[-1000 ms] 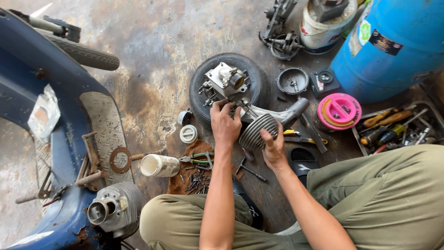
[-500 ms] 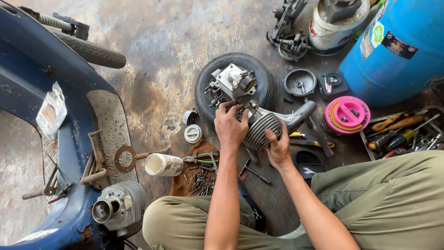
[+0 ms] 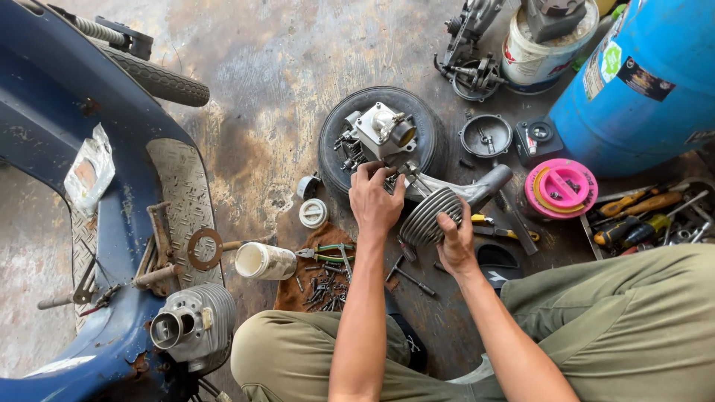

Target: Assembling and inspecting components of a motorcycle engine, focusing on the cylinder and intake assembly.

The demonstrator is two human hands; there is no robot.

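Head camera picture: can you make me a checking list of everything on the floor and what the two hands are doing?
Surface: stained concrete floor.
Job's things: ribbed metal cylinder beside engine block, which sits on a small tyre.
Clutter: brown rag with loose screws, white jar, pink reel, tray of screwdrivers.
Grippers: left hand touches the engine block; right hand grips the cylinder.
Cables: nothing seen.
Surroundings: blue scooter body, blue barrel.

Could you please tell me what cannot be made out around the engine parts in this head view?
- Where the finned cylinder joins the engine block: hidden under the left hand.
- Right hand fingertips: tucked behind the cylinder's fins.
- Blue drum: cut off by the top and right edges.
- Small screws on the brown cloth: too small to tell apart.
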